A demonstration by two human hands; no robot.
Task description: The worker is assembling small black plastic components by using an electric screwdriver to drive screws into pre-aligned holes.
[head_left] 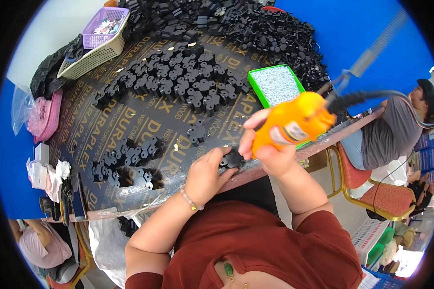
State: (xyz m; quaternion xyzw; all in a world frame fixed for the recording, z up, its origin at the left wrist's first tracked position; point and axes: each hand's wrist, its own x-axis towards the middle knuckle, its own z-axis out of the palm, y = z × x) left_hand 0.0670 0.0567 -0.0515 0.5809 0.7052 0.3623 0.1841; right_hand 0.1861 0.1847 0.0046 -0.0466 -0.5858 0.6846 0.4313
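Observation:
My right hand (270, 154) grips an orange electric screwdriver (294, 123), its tip pointing down at a small black plastic part (234, 158) near the table's front edge. A grey cable runs from the tool up to the right. My left hand (207, 173) pinches that black part and holds it on the dark board (130, 120). A single black part (196, 132) lies just beyond my hands.
Rows of assembled black parts (178, 79) cover the board's middle; a loose heap (255, 29) lies at the back. A green tray of screws (276, 84) sits right of centre. Baskets (99, 41) stand at the far left. One person sits at right, another at lower left.

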